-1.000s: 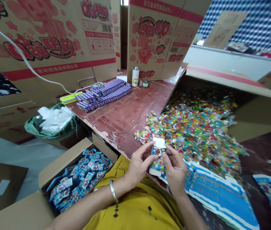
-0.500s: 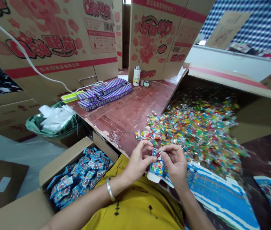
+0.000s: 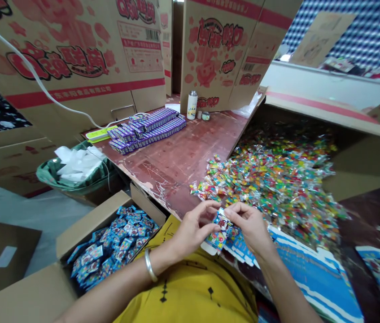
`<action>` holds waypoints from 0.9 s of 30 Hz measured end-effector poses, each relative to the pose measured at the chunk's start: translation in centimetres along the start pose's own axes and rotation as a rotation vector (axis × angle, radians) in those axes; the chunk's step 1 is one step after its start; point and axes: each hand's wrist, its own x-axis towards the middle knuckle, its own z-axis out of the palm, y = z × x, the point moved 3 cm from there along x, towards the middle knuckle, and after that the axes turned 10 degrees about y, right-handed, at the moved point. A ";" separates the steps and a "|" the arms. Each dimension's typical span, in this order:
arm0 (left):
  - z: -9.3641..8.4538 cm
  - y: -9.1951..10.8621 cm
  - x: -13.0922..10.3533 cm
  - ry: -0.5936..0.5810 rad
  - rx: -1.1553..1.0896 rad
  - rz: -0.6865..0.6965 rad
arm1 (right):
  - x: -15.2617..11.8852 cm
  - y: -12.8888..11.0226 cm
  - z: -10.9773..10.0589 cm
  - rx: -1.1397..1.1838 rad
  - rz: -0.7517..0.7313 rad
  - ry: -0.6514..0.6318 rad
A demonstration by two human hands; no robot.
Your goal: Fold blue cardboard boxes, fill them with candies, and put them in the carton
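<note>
While my left hand [image 3: 194,228] pinches the small blue carton [image 3: 220,234] between thumb and fingertips, parted no wider than the carton itself, my right hand [image 3: 253,228] grips its upper end, thumb on top, fingers curled behind; the carton sits tilted just at the near edge of the surface [image 3: 176,168], a white flap [image 3: 210,248] poking out at its lower end; a silver bangle [image 3: 150,265] sits behind my left hand; just beside my right hand, along that near edge, flat blue cartons [image 3: 311,267] lie overlapping; beyond my fingertips, wrapped sweets [image 3: 273,179] spill across the right side from a big cardboard box [image 3: 364,166]; towards the far left corner, purple boxes [image 3: 156,128] stand in rows; nearer the far edge, a white bottle [image 3: 192,105] stands upright beside a small jar [image 3: 206,116]; down past the left edge, an open box [image 3: 89,220] holds blue packets [image 3: 119,246], and behind it a green-lined bin [image 3: 49,178] bulges with white paper [image 3: 78,165].
</note>
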 end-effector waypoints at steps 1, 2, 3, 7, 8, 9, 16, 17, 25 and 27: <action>0.0 0.0 0.0 0.001 0.003 -0.008 | -0.2 -0.3 0.0 -0.038 -0.042 0.011; 0.0 -0.1 0.0 0.002 0.009 -0.017 | -0.5 -0.5 0.1 -0.081 -0.097 0.025; 0.0 -0.1 0.0 0.006 0.014 -0.023 | -0.9 -0.8 0.2 -0.120 -0.152 0.032; -0.2 -0.3 0.0 0.046 0.009 -0.046 | -2.6 -1.3 1.0 -0.214 -0.273 -0.010; -0.3 -0.4 0.0 0.049 0.000 -0.054 | -2.8 -1.3 1.1 -0.240 -0.290 -0.034; -0.4 -0.5 0.1 0.049 -0.009 -0.063 | -2.8 -1.3 1.0 -0.274 -0.307 -0.062; -2.8 -1.7 1.7 0.174 -0.072 -0.181 | 0.6 1.1 -9.0 -0.882 -0.374 0.156; -3.1 -1.9 1.8 0.195 -0.082 -0.220 | 0.9 1.8 -10.5 -1.005 -0.404 0.108; -2.0 -3.4 1.4 0.075 -0.399 -0.498 | 1.6 4.2 -13.1 -1.177 -0.559 0.149; -1.8 -3.7 1.1 0.048 -0.407 -0.544 | 1.9 4.2 -13.2 -1.169 -0.545 0.095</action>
